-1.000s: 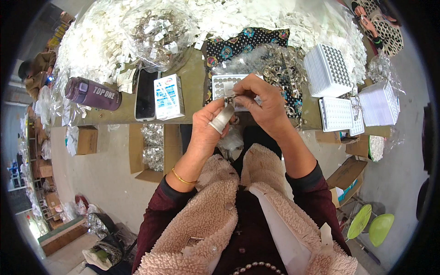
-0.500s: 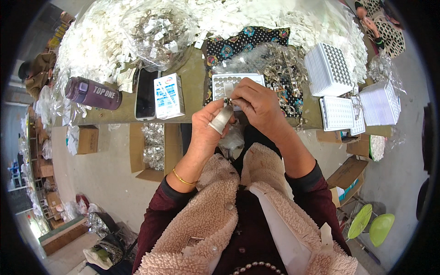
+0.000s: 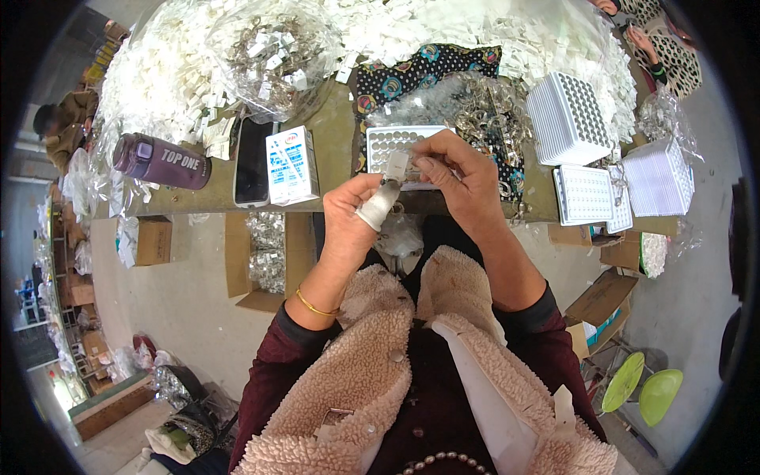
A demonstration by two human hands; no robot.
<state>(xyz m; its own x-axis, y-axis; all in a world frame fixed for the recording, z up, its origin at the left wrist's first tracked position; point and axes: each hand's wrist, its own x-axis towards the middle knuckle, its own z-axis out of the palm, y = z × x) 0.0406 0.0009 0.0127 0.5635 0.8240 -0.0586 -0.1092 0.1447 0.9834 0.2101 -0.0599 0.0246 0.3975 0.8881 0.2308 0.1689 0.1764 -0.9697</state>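
My left hand (image 3: 348, 218) wears a greyish-white finger cot (image 3: 377, 209) on one finger. Between its finger and thumb it pinches a small white tag (image 3: 397, 165), with a dark bit at the tag's lower end. My right hand (image 3: 469, 182) is just to the right of the tag, its fingertips drawn together; whatever they hold, if anything, is too small to make out. Right behind both hands lies a white tray (image 3: 438, 131) with rows of round silvery pieces. To the right of it, a heap of small metal pieces (image 3: 475, 111) lies on a dark patterned cloth (image 3: 443, 57).
White tags (image 3: 443, 28) are piled along the table's far side. A purple bottle (image 3: 162, 161), a phone (image 3: 253, 162) and a white-blue carton (image 3: 291, 166) are at left. Stacked white trays (image 3: 566, 119) stand at right. Another person's hand (image 3: 641, 41) shows at upper right.
My right hand has drawn back slightly to the right, off the left fingertips. The white tag now stands up in view between the hands, and more of the tray shows.
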